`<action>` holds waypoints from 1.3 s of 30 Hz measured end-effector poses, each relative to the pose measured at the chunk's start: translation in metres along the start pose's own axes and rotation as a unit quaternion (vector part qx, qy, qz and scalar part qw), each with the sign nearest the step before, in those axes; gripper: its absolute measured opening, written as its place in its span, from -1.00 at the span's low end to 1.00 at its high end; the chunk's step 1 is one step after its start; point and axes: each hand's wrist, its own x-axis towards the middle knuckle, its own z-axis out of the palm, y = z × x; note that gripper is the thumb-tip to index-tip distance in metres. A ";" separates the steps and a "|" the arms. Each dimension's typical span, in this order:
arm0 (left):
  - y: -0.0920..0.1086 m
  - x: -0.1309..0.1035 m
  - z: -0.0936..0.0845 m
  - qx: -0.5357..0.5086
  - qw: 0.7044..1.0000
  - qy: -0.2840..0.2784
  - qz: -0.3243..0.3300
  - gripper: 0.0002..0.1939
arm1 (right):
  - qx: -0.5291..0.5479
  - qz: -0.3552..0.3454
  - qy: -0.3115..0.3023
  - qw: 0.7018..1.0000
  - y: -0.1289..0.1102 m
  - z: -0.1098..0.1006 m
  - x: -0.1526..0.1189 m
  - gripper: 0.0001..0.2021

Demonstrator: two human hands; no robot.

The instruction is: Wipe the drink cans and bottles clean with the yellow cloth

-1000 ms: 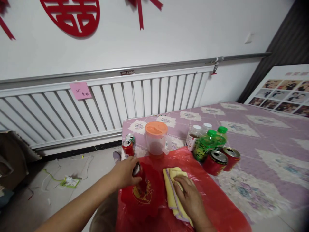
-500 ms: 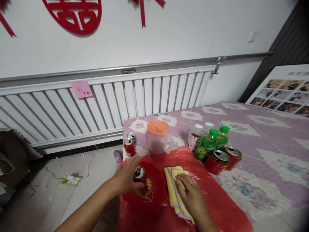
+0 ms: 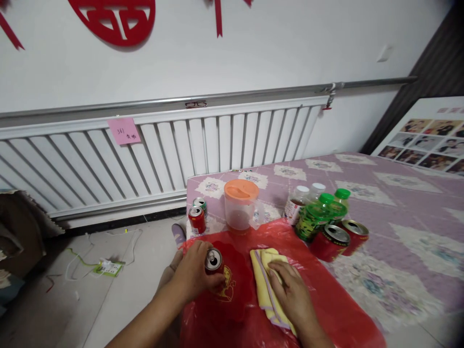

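Observation:
My left hand (image 3: 195,270) is wrapped round an opened drink can (image 3: 213,260), thumb at its near side and fingers on the far left. The can stands upright over a dark red scalloped tray (image 3: 235,302) with a gold print; whether its base touches the tray is hidden. On the right, my right hand (image 3: 290,290) rests on a folded yellow cloth (image 3: 263,285) with a purple edge, its fingers bent and gripping it. Both tray and cloth lie on red plastic sheeting (image 3: 326,299).
Beyond the tray stands a clear pitcher (image 3: 239,212) with an orange lid. Left of it are a red can (image 3: 196,221) and a green can (image 3: 200,205). At right, several bottles (image 3: 315,217) cluster behind two larger red cans (image 3: 329,243). A radiator (image 3: 217,140) lines the wall.
My left hand has closed more snugly round the can, fingers drawn in against it. My right hand and the cloth stay nearly the same; the view has shifted slightly.

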 end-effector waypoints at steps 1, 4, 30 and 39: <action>0.000 -0.001 0.001 -0.014 1.000 0.003 -0.004 -0.34 | -0.001 0.000 0.001 1.000 0.000 0.000 0.000 -0.82; -0.005 -0.004 0.002 -0.092 0.996 -0.020 0.010 -0.06 | -0.002 0.002 0.002 1.000 0.000 0.000 0.000 -0.82; -0.021 -0.008 0.046 -0.244 0.969 0.031 -0.002 -0.32 | 0.071 0.201 -0.012 0.977 -0.012 -0.017 0.054 -0.65; -0.025 -0.009 0.054 -0.265 0.964 0.032 0.002 -0.31 | 0.213 0.273 0.043 0.937 -0.012 0.005 0.156 -0.43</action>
